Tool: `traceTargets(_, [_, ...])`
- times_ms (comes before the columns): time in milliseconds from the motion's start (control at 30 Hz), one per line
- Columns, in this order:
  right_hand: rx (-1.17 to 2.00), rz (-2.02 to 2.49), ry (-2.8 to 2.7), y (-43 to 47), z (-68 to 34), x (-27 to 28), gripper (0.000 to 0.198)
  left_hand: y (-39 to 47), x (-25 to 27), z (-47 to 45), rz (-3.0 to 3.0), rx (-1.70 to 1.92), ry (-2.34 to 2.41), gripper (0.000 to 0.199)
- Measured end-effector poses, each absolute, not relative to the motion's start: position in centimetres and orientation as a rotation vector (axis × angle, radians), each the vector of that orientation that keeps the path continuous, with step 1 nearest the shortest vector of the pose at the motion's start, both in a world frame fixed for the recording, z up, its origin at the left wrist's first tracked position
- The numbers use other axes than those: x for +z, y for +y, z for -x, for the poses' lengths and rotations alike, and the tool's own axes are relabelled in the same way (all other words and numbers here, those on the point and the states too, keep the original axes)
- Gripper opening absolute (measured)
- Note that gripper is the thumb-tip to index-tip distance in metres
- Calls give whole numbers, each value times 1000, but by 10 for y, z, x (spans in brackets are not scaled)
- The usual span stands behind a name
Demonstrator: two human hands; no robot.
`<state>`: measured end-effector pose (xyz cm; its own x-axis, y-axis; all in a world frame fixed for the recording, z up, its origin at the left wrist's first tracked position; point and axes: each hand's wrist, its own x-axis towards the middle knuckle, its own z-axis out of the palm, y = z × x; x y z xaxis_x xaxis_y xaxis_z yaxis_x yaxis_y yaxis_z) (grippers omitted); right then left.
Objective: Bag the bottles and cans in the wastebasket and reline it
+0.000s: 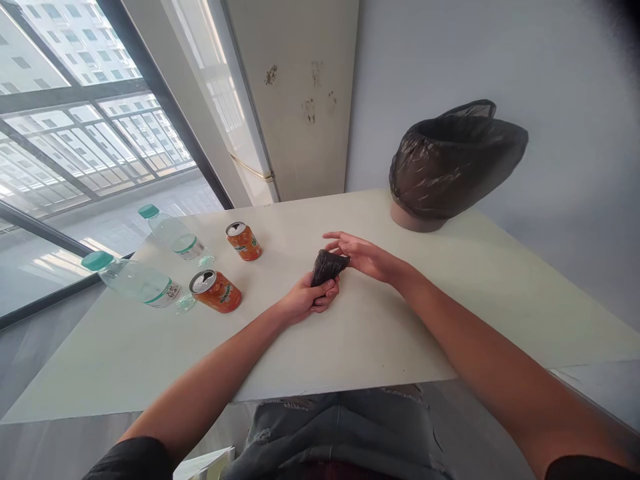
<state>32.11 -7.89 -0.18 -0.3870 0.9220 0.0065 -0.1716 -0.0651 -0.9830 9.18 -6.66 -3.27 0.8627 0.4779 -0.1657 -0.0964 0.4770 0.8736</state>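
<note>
My left hand [311, 298] is closed around a bunched black plastic bag [327, 267], held just above the table's middle. My right hand [364, 257] is beside the bag's upper end, its fingers stretched out and apart. One corner of the bag meets the right hand near the thumb side; whether it is pinched there is hard to see. To the left stand two orange soda cans, a nearer can [216, 291] and a farther can [243, 241], both with opened tops. Beyond my right hand is a bin [419, 219] lined with a black bag [450, 167].
Two clear plastic bottles with green caps, a nearer bottle [135, 280] and a farther bottle [173, 233], are at the left of the white table [310, 360]. A worn fridge [300, 100] stands behind the table, and a glass window [75, 100] is at the left.
</note>
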Motion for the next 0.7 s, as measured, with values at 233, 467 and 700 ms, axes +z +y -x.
traceTargets(233, [1167,1071,-1747,-80,-291,-12,40,-67,-37,-92,-1084,256,402,33])
traceTargets(467, [990,1136,-1574,-73,-297,-16,42,-67,-39,-96,-1114,399,524,54])
traceTargets(700, [1240,1094,-1111,-69,-311,-16,44,-64,-42,-98,-1103,516,649,54])
